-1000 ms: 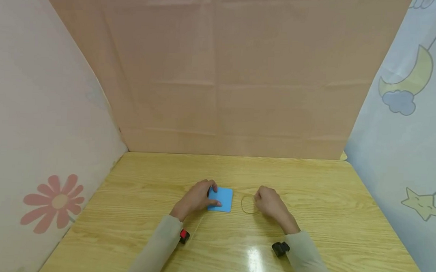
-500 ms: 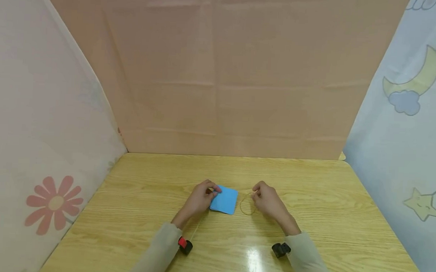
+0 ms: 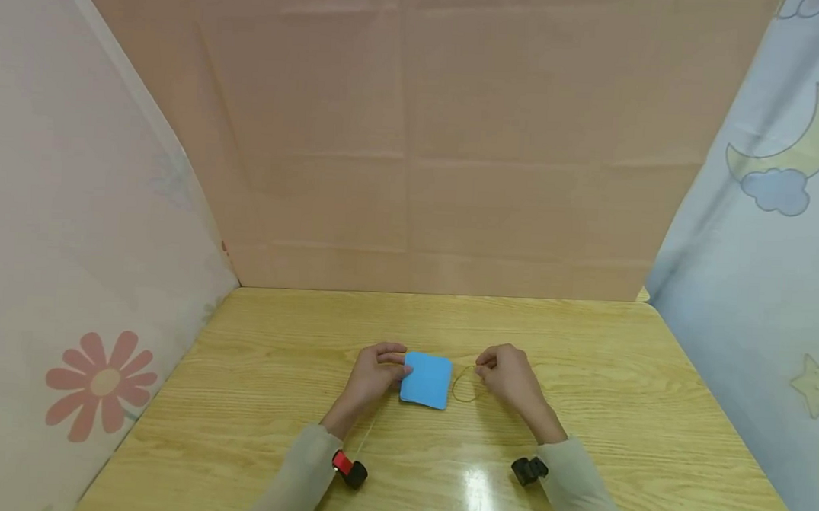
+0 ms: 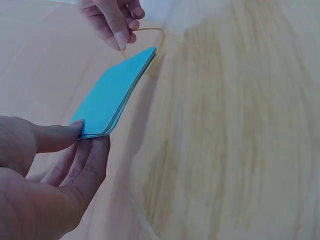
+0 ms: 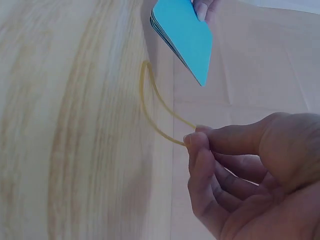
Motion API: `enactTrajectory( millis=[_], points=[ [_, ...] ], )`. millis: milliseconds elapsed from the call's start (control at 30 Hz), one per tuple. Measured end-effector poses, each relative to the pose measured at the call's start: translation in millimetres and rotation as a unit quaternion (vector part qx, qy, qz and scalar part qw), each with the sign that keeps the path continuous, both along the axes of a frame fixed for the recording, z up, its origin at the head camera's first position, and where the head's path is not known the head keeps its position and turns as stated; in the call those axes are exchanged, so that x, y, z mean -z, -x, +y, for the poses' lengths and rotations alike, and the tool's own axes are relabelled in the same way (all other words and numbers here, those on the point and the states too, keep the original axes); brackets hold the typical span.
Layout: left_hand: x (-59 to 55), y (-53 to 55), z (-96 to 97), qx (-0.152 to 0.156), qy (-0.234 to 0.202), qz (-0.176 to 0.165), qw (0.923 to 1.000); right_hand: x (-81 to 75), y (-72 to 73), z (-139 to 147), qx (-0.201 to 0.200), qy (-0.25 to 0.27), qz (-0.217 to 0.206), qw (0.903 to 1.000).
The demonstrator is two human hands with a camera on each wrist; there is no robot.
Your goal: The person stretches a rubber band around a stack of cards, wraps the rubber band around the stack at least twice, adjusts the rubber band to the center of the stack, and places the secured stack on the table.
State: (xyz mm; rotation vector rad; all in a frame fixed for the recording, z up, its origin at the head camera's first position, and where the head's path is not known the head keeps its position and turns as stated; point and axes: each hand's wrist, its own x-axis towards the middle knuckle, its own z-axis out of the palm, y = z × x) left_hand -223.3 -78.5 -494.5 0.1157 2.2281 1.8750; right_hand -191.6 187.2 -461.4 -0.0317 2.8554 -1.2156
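Observation:
A small stack of blue square cards (image 3: 426,380) with rounded corners is pinched at its left edge by my left hand (image 3: 371,376), thumb on top and fingers beneath. In the left wrist view the cards (image 4: 114,95) are tilted above the table, several thin layers showing along the edge. To their right, my right hand (image 3: 510,374) pinches a thin yellow rubber band (image 3: 464,386) between thumb and forefinger. The band hangs as a loose loop toward the cards, apart from them in the head view. The right wrist view shows the rubber band (image 5: 150,110) bending out from the fingertips.
Both hands are over a wood-grain table (image 3: 297,319). A tan paper backdrop (image 3: 413,172) rises behind it, with patterned sheets at left and right. Black camera mounts (image 3: 529,470) sit at the wrists, and a thin pale line runs near the left one.
My left hand has lifted the cards from lying flat, moved them slightly right and shifted its grip to their left edge. My right hand's fingers have turned, still holding the rubber band.

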Motion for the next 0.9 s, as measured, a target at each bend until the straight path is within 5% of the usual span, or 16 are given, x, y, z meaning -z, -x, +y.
enactTrajectory(
  millis=[533, 900],
  points=[
    [-8.0, -6.2, 5.5, -0.003, -0.046, -0.038, 0.9982, -10.4, 1.5, -1.2, 0.016, -0.005, 0.051, 0.9986],
    [-8.3, -8.0, 6.4, 0.006, -0.062, -0.046, 0.997, -15.2, 4.6, -6.9, 0.017, 0.05, 0.068, 0.9963]
  ],
)
